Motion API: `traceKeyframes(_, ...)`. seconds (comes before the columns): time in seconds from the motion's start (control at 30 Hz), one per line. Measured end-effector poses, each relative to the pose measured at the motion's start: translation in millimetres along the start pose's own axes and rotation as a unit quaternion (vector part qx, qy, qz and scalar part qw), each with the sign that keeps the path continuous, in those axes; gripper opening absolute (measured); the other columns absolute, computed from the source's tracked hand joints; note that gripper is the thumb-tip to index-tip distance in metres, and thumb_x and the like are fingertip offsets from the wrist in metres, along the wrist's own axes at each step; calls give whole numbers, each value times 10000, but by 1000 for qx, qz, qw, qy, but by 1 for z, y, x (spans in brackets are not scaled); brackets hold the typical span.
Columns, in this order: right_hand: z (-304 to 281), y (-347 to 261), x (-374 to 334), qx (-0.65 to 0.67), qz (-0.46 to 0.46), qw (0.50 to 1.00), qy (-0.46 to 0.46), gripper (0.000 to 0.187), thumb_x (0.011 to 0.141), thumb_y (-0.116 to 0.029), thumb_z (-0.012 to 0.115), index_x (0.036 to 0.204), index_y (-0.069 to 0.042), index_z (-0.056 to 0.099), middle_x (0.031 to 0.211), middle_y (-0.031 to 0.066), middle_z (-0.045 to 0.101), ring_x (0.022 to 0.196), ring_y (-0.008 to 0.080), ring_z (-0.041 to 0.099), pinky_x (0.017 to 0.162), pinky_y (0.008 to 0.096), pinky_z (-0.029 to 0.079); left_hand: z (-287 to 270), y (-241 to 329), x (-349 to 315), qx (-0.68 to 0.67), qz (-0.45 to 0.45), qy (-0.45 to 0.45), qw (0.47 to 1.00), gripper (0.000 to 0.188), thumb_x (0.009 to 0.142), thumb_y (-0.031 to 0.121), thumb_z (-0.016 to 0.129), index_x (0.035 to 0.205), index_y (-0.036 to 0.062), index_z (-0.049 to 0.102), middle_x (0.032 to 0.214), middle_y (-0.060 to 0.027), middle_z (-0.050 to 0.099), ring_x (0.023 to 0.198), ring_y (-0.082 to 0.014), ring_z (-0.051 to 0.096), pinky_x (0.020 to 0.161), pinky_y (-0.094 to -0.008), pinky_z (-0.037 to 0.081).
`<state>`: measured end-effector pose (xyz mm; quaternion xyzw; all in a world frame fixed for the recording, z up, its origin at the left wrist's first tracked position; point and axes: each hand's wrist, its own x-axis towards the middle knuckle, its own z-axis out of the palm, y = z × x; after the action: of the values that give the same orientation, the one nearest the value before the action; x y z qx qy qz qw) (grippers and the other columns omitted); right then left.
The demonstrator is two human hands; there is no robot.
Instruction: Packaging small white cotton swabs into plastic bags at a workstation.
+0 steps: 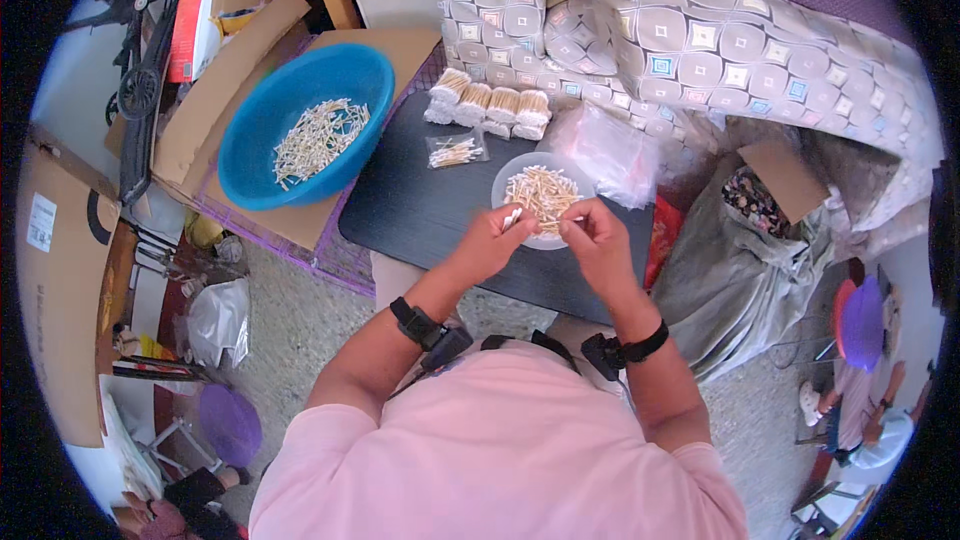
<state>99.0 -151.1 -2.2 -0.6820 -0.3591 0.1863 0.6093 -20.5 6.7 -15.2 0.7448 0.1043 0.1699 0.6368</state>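
A white bowl (497, 187) heaped with loose cotton swabs (545, 190) stands on a black table (420, 210). At its near left rim my left hand (490, 243) is closed on a few cotton swabs, whose white tips (512, 217) stick out by the thumb. My right hand (600, 240) is at the near right rim, thumb and forefinger pinched together. What looks like a swab end shows there, but it is too small to be sure. Beyond the bowl lie a small clear bag of swabs (457, 150) and several packed swab bundles (490, 103).
A large blue basin (237, 162) with more swabs sits on cardboard at the left. Clear plastic bags (610, 150) lie at the table's back right. A patterned covered sofa (700, 30) stands behind, a grey-green sack (720, 270) at the right. Other people sit at both lower edges.
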Motion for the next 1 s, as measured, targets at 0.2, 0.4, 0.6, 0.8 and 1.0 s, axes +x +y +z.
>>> traceKeyframes(0.2,8,-5,0,141,10,988,-54,82,897,-74,639,913,-22,578,781,-34,573,705,29,516,611,209,438,7,-14,-4,-76,-43,-73,994,76,926,132,622,879,77,600,761,74,548,659,-12,446,559,-195,357)
traceKeyframes(0.4,7,-5,-5,40,13,996,-76,84,934,-106,589,930,-26,566,765,15,613,696,68,572,622,225,470,6,-16,-3,-73,-35,-47,996,76,914,132,648,922,81,592,723,83,516,629,-12,432,549,-190,363)
traceKeyframes(0.6,14,-11,-8,-43,56,991,-117,114,948,-121,576,1006,-24,581,848,40,651,729,85,641,627,233,531,7,-1,0,-138,-42,-40,989,280,927,140,631,1171,7,594,851,26,618,766,-51,562,687,-220,486)
traceKeyframes(0.8,22,-16,-11,5,52,995,-88,124,922,-82,599,1025,-15,599,810,28,652,720,78,628,627,232,523,14,-2,1,-156,-24,-58,986,266,972,183,563,1172,16,613,909,11,645,747,-52,554,664,-219,477)
traceKeyframes(1.0,18,5,-10,-102,-10,991,-87,119,856,-103,653,928,-13,626,841,136,665,738,215,661,675,337,514,6,2,0,-32,-38,17,999,299,1003,308,494,1021,60,659,711,67,541,598,-12,406,505,-198,302)
